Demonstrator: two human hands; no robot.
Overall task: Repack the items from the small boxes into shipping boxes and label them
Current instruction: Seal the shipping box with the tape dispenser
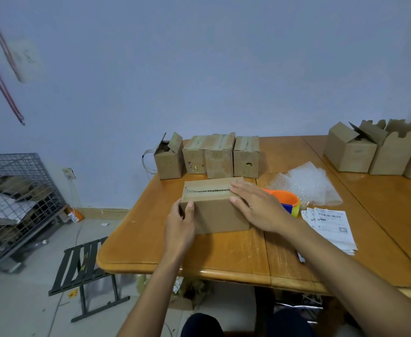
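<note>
Left hand [180,222] grips the box [220,216] at nine o'clock to steady it; spread right hand [258,205] presses tape [206,190] at three o'clock

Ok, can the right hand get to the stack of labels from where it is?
Probably yes. The right hand lies flat on the box, holding nothing, and the labels lie uncovered on the table to its right. The tape dispenser sits beyond that path, not across it.
</note>
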